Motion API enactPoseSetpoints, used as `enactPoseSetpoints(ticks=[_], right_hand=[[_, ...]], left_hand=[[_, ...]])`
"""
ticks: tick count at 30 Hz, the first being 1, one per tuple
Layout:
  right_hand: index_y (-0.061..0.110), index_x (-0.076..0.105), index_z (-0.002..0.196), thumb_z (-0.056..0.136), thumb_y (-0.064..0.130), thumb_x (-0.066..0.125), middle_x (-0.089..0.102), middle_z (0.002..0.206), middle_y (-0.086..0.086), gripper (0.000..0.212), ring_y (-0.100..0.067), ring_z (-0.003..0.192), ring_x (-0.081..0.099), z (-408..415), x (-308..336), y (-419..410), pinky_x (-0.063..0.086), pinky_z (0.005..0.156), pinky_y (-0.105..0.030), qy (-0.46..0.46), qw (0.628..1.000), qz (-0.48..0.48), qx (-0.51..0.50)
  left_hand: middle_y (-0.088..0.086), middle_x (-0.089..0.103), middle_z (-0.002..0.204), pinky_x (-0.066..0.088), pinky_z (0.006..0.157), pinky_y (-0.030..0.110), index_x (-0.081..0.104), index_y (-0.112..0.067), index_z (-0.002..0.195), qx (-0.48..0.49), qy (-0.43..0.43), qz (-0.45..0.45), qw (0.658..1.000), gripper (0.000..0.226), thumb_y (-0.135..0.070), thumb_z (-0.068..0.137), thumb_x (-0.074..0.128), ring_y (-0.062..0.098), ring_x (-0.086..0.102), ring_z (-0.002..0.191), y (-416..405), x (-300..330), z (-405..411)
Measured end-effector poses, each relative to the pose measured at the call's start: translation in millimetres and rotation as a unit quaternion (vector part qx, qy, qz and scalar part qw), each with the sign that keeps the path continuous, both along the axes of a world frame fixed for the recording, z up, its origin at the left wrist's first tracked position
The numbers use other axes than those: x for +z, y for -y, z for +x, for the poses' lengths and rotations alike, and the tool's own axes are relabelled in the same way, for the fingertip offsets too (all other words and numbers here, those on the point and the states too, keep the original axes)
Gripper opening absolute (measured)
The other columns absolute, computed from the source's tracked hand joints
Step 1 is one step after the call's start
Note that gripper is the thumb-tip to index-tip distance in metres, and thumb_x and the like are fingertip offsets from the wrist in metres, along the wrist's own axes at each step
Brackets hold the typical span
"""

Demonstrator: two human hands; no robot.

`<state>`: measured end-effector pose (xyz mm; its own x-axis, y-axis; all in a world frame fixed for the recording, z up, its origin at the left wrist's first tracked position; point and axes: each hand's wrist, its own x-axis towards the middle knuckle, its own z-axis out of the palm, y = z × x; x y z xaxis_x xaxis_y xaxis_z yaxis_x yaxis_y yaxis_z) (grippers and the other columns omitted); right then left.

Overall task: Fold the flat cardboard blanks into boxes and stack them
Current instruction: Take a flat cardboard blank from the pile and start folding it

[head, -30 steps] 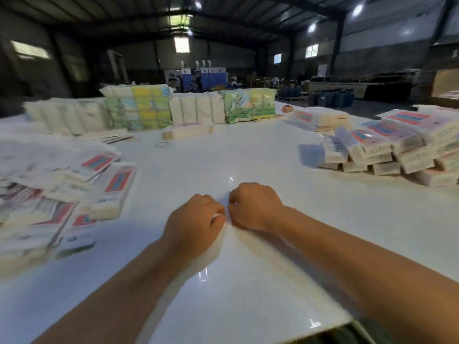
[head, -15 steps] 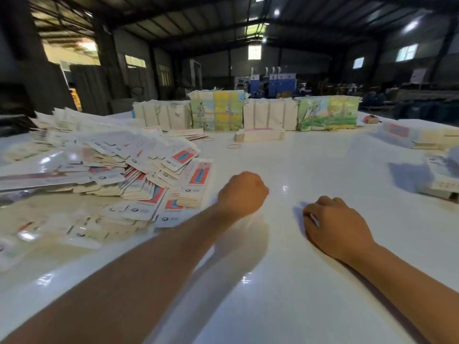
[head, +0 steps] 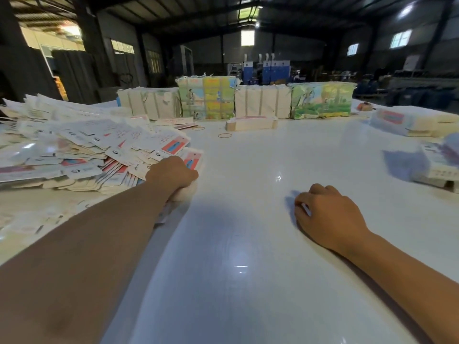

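A sprawling pile of flat cardboard blanks [head: 82,150], white with red and blue print, covers the left of the white table [head: 248,219]. My left hand [head: 173,173] reaches onto the pile's near right corner, fingers curled down over the edge of a small stack of blanks [head: 185,192]. My right hand [head: 327,214] rests on the bare table to the right, fingers curled under, holding nothing. Folded boxes [head: 437,165] sit stacked at the right edge, blurred.
Along the table's far side stand strapped bundles [head: 263,101] and colourful wrapped packs [head: 206,98]. A small banded stack [head: 250,122] and loose rubber bands [head: 224,135] lie in front of them. More boxes [head: 402,120] sit far right. A dark warehouse lies beyond.
My view has swung left from the boxes to the blank pile. My hands have parted: the left reached out onto the pile, the right stayed on the table.
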<state>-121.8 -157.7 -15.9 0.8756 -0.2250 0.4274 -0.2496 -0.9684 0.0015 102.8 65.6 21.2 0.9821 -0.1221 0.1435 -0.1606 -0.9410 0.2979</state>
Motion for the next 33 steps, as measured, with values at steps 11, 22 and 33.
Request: enactPoseSetpoints(ticks=[11,22,33], right_hand=[[0.015,0.052,0.071,0.097,0.025,0.04,0.057,0.076,-0.008,0.03,-0.027,0.072,0.052,-1.6,12.9,2.4,0.036,0.06,-0.033,0.139,0.949,0.282,0.01],[0.012,0.044,0.111,0.089,0.001,0.051,0.059,0.064,-0.014,0.025,-0.013,0.035,0.045,-5.8,26.6,10.4,0.033,0.033,-0.021,0.248,0.635,0.732,0.0],[0.003,0.061,0.1,0.091,0.0,0.05,0.062,0.055,0.0,0.014,-0.015,0.039,0.047,-10.6,26.5,-2.7,0.039,0.038,-0.022,0.218,0.69,0.688,0.055]], left_hand=[[-0.008,0.046,0.111,0.041,0.044,0.02,0.027,-0.035,0.139,-0.23,-0.021,-0.085,0.969,0.074,-0.047,0.077,0.065,0.008,0.054,0.072,27.6,27.9,-78.1],[-0.012,0.034,0.11,0.038,0.06,0.012,0.014,-0.044,0.143,-0.385,-0.017,0.052,0.921,0.091,-0.039,0.074,0.072,0.009,0.046,0.082,35.8,11.0,-131.7],[0.003,0.047,0.132,0.041,0.09,0.03,0.028,-0.017,0.145,-0.316,0.203,0.001,0.927,0.105,-0.079,0.059,0.026,0.018,0.049,0.111,60.0,-21.8,-150.1]])
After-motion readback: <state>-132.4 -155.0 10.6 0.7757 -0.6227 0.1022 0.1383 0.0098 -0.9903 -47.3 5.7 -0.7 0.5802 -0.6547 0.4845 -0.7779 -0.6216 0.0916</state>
